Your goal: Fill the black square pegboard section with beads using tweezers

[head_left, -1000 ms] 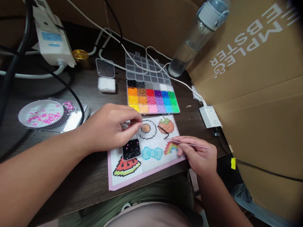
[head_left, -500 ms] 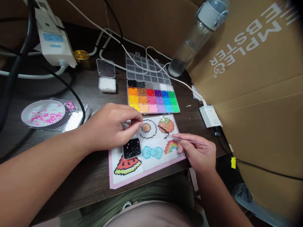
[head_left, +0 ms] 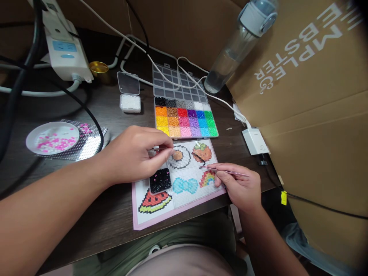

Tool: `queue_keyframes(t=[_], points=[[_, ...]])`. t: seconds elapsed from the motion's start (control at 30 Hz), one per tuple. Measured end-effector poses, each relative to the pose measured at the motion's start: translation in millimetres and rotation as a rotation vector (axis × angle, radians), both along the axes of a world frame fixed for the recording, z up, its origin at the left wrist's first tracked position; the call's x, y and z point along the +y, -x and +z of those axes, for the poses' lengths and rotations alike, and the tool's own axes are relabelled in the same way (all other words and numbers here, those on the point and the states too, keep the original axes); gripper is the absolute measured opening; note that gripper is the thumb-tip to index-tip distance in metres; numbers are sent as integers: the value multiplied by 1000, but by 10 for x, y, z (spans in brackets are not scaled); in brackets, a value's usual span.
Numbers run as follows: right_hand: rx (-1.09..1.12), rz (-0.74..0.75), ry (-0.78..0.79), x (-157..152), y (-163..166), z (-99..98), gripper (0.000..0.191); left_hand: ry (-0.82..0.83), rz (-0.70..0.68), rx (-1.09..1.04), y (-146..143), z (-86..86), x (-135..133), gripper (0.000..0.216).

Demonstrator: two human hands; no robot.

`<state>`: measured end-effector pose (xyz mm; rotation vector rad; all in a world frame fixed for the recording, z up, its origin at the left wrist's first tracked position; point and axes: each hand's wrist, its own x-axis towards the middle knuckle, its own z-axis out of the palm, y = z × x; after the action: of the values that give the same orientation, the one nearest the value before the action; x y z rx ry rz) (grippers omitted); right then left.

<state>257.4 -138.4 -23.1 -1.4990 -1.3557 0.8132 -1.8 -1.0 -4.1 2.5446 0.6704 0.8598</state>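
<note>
In my right hand (head_left: 240, 188) is a pair of pink tweezers (head_left: 224, 170), its tips low over the clear pegboard (head_left: 186, 199). By the tips runs a thin line of black beads (head_left: 199, 157), beside a persimmon picture (head_left: 204, 150). The board lies on a pink-edged pattern sheet (head_left: 140, 221) showing an egg, a bow, a rainbow and a watermelon. My left hand (head_left: 140, 153) is pinched over the board's far left part; whatever its fingertips hold is too small to make out. Just below it sits a small box of black beads (head_left: 160, 181) with a few pink ones mixed in.
A sorted bead case (head_left: 186, 117) stands open behind the sheet, near a small box of white beads (head_left: 130, 103). At left, a white dish of pink beads (head_left: 53, 138) rests on another pegboard. Cables, a power strip (head_left: 66, 50), a water bottle (head_left: 230, 57) and a charger (head_left: 255, 141) surround these.
My right hand and the tweezers have shifted slightly left, with the tips now at the lower end of the black bead line. My left hand has stayed in place.
</note>
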Motion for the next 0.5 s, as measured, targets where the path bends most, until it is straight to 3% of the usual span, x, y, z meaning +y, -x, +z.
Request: queue_keyframes(t=[0.5], points=[[36, 0, -8, 1, -18, -30, 19, -24, -19, -18, -5, 31, 4, 15]])
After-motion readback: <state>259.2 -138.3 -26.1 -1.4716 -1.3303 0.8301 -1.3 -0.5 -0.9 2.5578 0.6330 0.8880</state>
